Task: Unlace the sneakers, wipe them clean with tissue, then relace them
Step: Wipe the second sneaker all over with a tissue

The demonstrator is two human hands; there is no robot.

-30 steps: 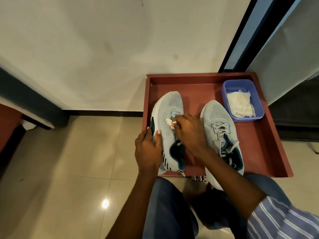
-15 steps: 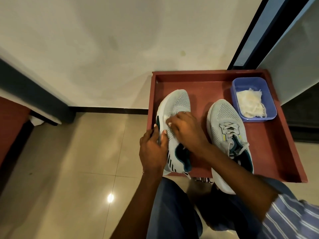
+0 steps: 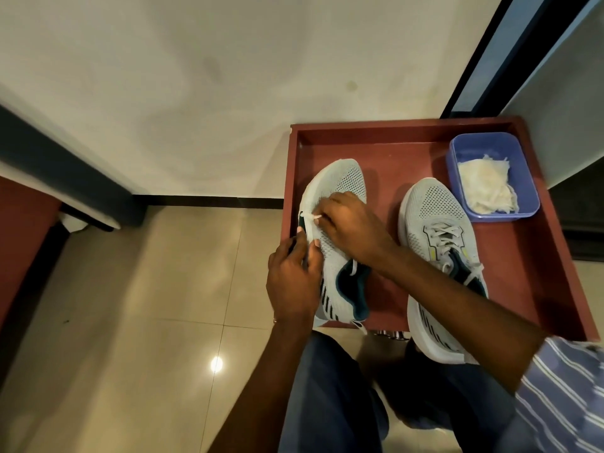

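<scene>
From the head camera, looking down, a red-brown tray (image 3: 421, 138) sits against the pale wall, above the person's knees; two grey mesh sneakers stand in it, toes toward the wall, heels toward the person. The left sneaker (image 3: 343, 181) is tipped a little onto its outer side, its dark teal lining showing at the collar; no lacing can be made out over its tongue, though the hands cover most of that part. The left hand (image 3: 294, 282) grips this shoe at its outer edge near the middle, fingers curled and pressed together against the sole wall, thumb on the upper. The right hand (image 3: 351, 228) lies across the top of the same shoe, fingers bunched, pinching a small white scrap of tissue (image 3: 313, 218) against the mesh near the outer edge; only the tip of the scrap shows past the fingertips. The right sneaker (image 3: 434, 210) stands apart to the right, laces still crossed over its tongue, heel overhanging the tray's near rim, the right forearm passing over it. In the tray's far right corner a blue plastic tub (image 3: 457, 148) holds crumpled white tissues (image 3: 487, 184). A striped sleeve (image 3: 562, 390) covers the right upper arm; tiled floor (image 3: 130, 305) lies to the left.
</scene>
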